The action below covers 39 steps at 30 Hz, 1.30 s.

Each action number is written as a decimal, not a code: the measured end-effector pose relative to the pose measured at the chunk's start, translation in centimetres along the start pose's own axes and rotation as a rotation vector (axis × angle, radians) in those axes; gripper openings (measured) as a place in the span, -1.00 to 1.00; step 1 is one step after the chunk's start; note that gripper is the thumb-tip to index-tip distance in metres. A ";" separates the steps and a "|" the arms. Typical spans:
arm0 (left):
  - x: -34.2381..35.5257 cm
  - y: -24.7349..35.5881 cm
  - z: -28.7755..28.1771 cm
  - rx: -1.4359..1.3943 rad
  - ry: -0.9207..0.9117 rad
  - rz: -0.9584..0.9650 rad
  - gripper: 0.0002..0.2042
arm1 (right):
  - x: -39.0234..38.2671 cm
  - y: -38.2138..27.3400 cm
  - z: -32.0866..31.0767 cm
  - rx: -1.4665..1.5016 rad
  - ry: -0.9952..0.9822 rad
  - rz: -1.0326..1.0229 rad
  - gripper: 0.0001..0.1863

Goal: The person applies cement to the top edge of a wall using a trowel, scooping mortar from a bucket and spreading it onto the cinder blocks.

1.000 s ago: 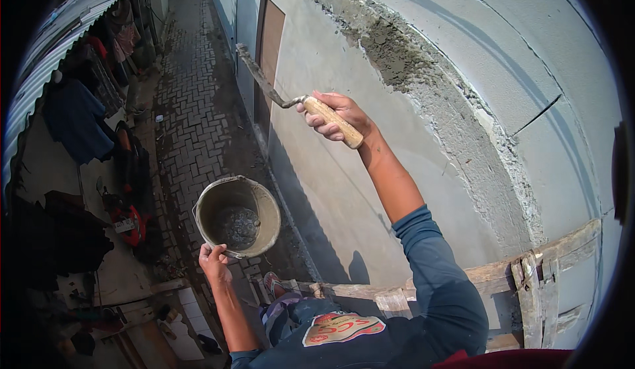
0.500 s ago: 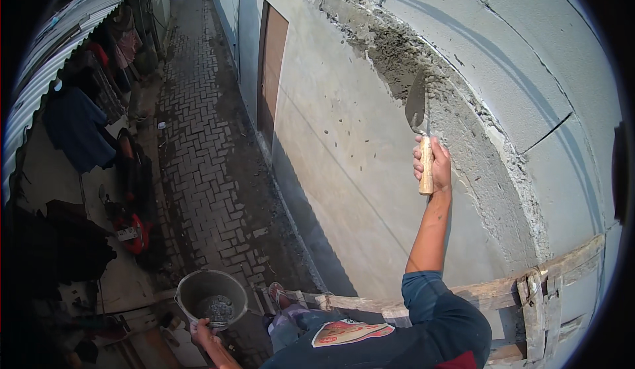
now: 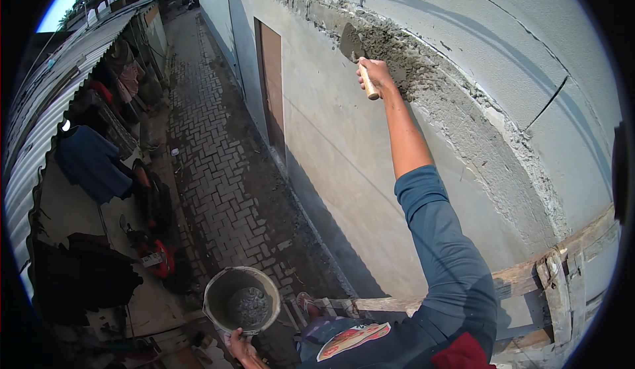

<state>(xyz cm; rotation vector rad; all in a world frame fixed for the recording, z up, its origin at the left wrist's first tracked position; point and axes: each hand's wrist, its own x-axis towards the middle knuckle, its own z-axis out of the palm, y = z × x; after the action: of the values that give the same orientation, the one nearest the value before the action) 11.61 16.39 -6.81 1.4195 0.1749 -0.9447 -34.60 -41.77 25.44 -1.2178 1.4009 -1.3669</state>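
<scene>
My right hand (image 3: 377, 73) is wrapped around the wooden handle of a trowel (image 3: 368, 84), the arm stretched far out. Its pointed metal blade lies against the wall at the left end of a dark patch of wet mortar (image 3: 403, 58). That patch fills part of a rough, recessed grey band (image 3: 473, 131) along the wall. Low on the left, my left hand (image 3: 242, 348) grips the near edge of a dark bucket (image 3: 220, 291). Grey mortar (image 3: 251, 306) sits in the bottom of the bucket. The left fingers are partly hidden beneath the rim.
Smooth plaster (image 3: 344, 151) lies below the band, pale blocks (image 3: 516, 32) above it. A rough timber rail (image 3: 516, 280) runs beside me. Far below is a paved alley (image 3: 211, 164) with a red motorcycle (image 3: 159, 256), hanging clothes (image 3: 92, 164) and a corrugated roof (image 3: 40, 151) at left.
My right hand has carried the trowel up and leftward along the band, to the far end of the wet mortar. The bucket and left hand appear further right as the view shifted.
</scene>
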 end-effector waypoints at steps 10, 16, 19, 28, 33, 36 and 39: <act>1.3 -1.0 1.2 0.162 -0.029 -0.036 -0.80 | -6.4 -0.8 -4.8 0.025 0.015 -0.057 -0.63; 1.8 -1.6 3.1 0.263 -0.020 0.022 -0.83 | -9.6 -2.3 -6.2 -0.002 0.016 -0.061 -0.63; 2.2 -2.1 4.5 0.252 -0.104 0.037 -0.83 | -10.6 -2.5 -7.7 -0.014 0.020 -0.057 -0.63; -0.2 -0.8 16.2 0.295 -0.312 0.086 -0.85 | -26.8 1.9 -3.8 -0.032 -0.132 -0.114 -0.73; -1.6 -0.1 22.6 0.261 -0.476 0.158 -0.80 | -33.8 13.0 1.5 -0.871 -0.532 -0.243 -0.66; -2.6 0.5 24.9 0.295 -0.505 0.174 -0.79 | -34.9 13.4 4.1 -0.921 -0.560 -0.090 -0.69; -4.0 0.8 26.3 0.341 -0.580 0.266 -0.58 | -33.0 15.5 5.8 -1.178 -0.551 -0.104 -0.67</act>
<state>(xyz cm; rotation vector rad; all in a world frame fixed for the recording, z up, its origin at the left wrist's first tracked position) -1.49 -5.18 1.61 1.3680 -0.6177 -1.1548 -23.69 -11.58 7.22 -2.1886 1.7318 -0.0624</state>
